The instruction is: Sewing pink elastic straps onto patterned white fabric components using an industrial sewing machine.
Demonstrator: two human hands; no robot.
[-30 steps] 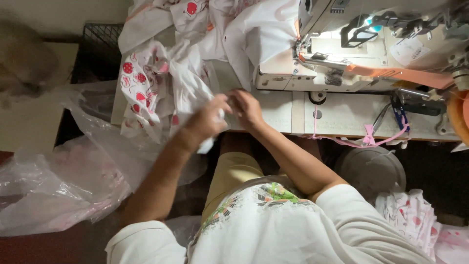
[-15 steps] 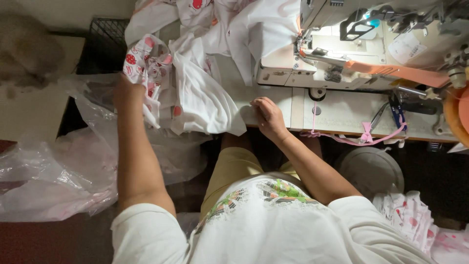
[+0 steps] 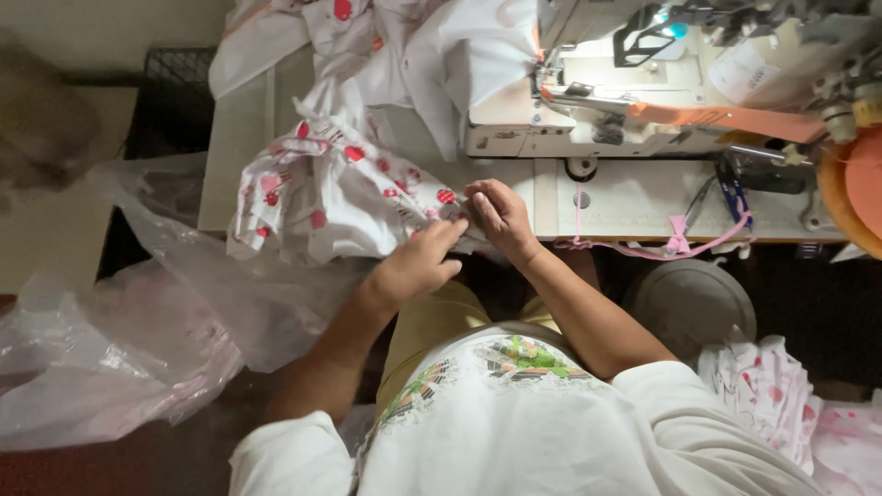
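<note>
A bunched white garment piece with red strawberry prints [image 3: 326,188] lies at the front edge of the sewing table [image 3: 634,197]. My left hand [image 3: 418,262] pinches its near right edge. My right hand [image 3: 496,213] grips the same edge right beside it, fingers curled on the cloth. More white fabric [image 3: 441,55] is heaped further back, running under the needle area of the sewing machine [image 3: 643,87]. The fingertips of both hands are partly hidden in the folds.
Clear plastic bags [image 3: 129,340] hang at the left, beside a black crate [image 3: 170,101]. A pink ribbon [image 3: 675,246] trails over the table's front edge near scissors [image 3: 735,193]. More printed pieces [image 3: 772,395] are piled at the lower right. An orange thread cone [image 3: 854,188] stands at right.
My left hand came down from the raised left side of the fabric to meet the right hand at the table edge. The printed piece now lies bunched on the table.
</note>
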